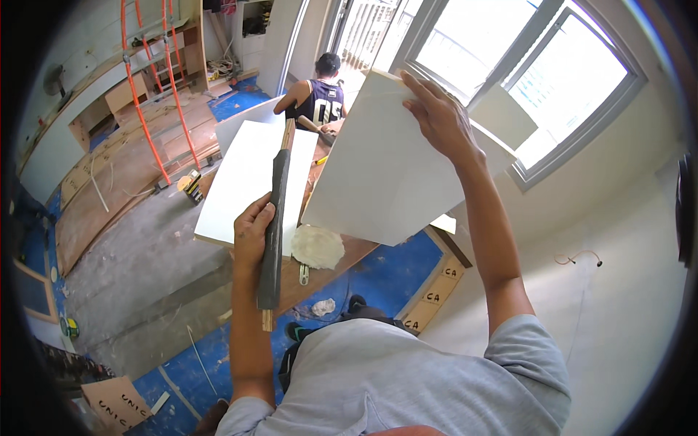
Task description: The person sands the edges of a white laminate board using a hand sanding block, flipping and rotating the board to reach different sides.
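Note:
My left hand [252,234] grips a long narrow wooden stick wrapped in dark paper [275,232], held upright in front of me. My right hand [438,116] holds the top edge of a white laminate panel [378,174], lifted and tilted over a wooden worktop [320,269]. A second white panel [243,182] lies flat on that worktop, behind the stick. A crumpled white cloth [318,247] rests on the worktop below the lifted panel.
Another person in a dark sleeveless shirt [320,98] crouches at the far end of the worktop. Orange ladder rails [153,87] stand at the left over plywood sheets [109,182]. Blue floor covering [385,272], cardboard pieces [436,291], a window [523,73] at right.

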Demonstrator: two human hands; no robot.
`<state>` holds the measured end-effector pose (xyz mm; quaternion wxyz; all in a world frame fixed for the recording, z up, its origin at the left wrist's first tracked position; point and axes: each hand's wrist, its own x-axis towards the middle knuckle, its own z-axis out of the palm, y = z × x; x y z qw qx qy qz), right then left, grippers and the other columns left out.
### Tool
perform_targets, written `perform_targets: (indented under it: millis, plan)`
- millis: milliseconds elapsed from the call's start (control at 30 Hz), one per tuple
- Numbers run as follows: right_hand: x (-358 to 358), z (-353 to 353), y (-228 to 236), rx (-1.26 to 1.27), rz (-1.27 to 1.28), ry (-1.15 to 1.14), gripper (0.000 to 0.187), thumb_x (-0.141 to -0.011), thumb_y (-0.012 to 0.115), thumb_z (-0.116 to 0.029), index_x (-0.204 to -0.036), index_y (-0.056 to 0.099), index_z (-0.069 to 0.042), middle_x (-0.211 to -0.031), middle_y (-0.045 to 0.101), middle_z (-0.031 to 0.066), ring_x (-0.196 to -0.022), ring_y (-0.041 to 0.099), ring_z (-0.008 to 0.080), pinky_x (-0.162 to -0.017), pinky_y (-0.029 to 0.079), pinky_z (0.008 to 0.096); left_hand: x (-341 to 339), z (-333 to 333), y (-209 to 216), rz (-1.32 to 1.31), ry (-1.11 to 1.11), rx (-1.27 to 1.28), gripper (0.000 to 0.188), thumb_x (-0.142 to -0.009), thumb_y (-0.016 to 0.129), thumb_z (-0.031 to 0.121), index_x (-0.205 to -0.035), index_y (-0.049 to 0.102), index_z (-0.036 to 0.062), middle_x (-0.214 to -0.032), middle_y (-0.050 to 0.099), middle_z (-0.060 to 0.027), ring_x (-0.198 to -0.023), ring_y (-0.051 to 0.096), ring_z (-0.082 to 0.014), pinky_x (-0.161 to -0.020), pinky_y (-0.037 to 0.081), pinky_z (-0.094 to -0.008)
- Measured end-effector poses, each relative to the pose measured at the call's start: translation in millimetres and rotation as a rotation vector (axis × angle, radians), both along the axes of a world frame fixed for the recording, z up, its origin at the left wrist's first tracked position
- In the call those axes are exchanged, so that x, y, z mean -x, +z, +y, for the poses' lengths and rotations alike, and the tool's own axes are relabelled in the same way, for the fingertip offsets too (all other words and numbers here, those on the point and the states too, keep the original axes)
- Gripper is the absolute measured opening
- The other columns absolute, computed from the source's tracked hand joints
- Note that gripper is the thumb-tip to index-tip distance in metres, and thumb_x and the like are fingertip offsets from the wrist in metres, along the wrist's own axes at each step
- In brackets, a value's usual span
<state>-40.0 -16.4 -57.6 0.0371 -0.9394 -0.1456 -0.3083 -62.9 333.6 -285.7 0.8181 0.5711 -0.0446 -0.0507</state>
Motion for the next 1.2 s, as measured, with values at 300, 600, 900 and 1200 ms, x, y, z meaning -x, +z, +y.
perform_targets:
  millis: [300,600,900,1200]
  plan:
    - [-43,21,-7,0.002,-0.058,0.115,0.054,-0.096,0.071,-0.027,-0.148,0.056,-0.021,-0.138,0.066,0.0041,-0.116,0.066,0.0333,-0.106,0.047,0.0502,5,-1,-6,0.009,-0.005,-0.026,0.040,-0.101,0.063,0.012,-0.135,0.062,-0.0099,-0.112,0.073,-0.0101,-0.094,0.066,-0.0118,-0.086,0.053,-0.0246]
    - [-37,21,-13,0.023,-0.149,0.114,0.050,-0.092,0.075,-0.020,-0.141,0.063,-0.020,-0.133,0.068,0.0027,-0.106,0.070,0.0286,-0.096,0.051,0.0449,0,-33,20,-0.133,0.152,-0.173,0.045,-0.099,0.067,0.018,-0.133,0.063,-0.0106,-0.111,0.072,-0.0110,-0.094,0.064,-0.0133,-0.086,0.051,-0.0261]
    - [-27,18,8,-0.038,0.014,0.148,0.048,-0.094,0.074,-0.025,-0.140,0.062,-0.019,-0.127,0.071,0.0067,-0.107,0.070,0.0333,-0.090,0.055,0.0457,-98,-126,169,-0.625,0.326,-0.118,0.041,-0.097,0.068,0.024,-0.127,0.070,-0.0034,-0.097,0.073,-0.0074,-0.081,0.065,-0.0097,-0.073,0.051,-0.0238]
    - [-31,16,-8,-0.035,-0.155,0.222,0.045,-0.094,0.072,-0.022,-0.136,0.061,-0.011,-0.128,0.070,0.0078,-0.104,0.069,0.0353,-0.088,0.055,0.0480,-94,-157,185,-0.622,0.327,-0.294,0.041,-0.097,0.069,0.023,-0.126,0.069,-0.0057,-0.098,0.076,-0.0095,-0.085,0.068,-0.0146,-0.079,0.053,-0.0292]
